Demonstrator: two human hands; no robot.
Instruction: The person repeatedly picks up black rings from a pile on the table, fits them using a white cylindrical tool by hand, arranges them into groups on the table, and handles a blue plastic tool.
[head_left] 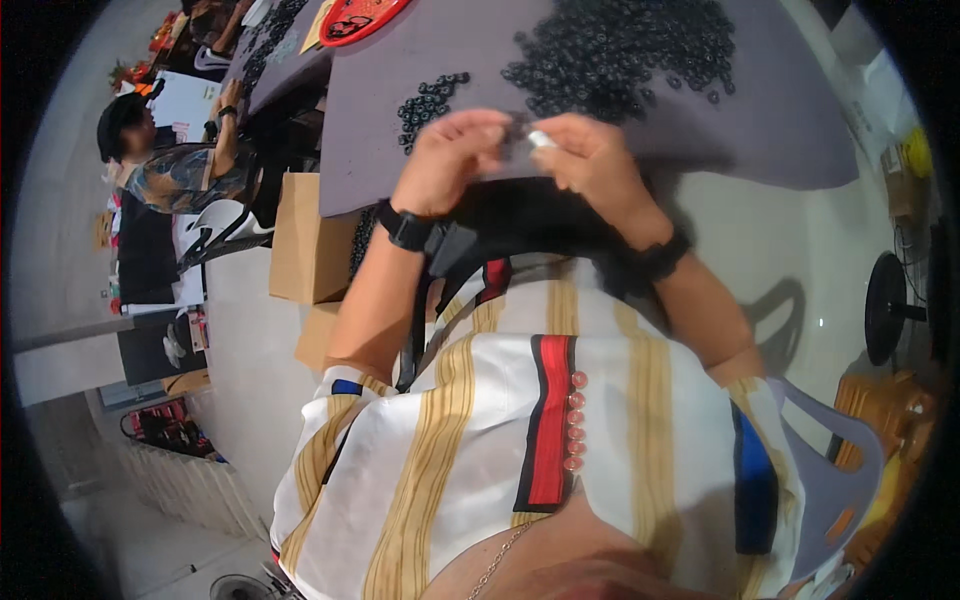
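Note:
My left hand (448, 162) is raised over the near edge of the table, its thumb and fingers pinched together and slightly blurred. A small dark piece (517, 127) shows at its fingertips, too smeared to make out. Close beside it on the right, my right hand (598, 165) is closed on a small white piece (543, 139), gripped between thumb and forefinger. Beyond both hands lies a large pile of small black ring-shaped parts (620, 55). A smaller group of the same black parts (425, 108) lies past my left hand.
A grey cloth covers the table (780, 110). At its far left stands a red tray (365, 18). Cardboard boxes (305, 240) are on the floor to the left. Another person (185, 170) sits at the left. A purple plastic chair (830, 450) is behind me.

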